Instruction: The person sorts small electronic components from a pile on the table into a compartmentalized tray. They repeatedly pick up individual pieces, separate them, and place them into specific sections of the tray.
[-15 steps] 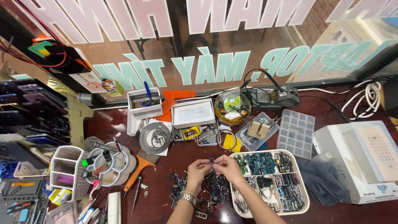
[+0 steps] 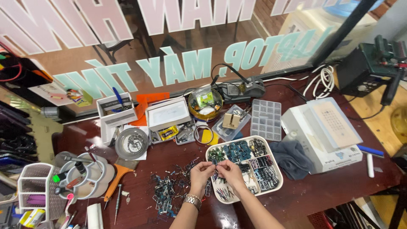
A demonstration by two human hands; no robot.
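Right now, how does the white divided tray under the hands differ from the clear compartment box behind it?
The white divided tray is opaque with rounded corners and a few large sections; the clear compartment box is see-through, square-cornered, with a grid of many small cells. The tray holds sorted piles of small parts, while the box's cells look mostly empty. Both lie flat on the dark red table.

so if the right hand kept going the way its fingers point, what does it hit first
Probably the left hand: the right hand points at it, pinching a small part between them. Depth is unclear.
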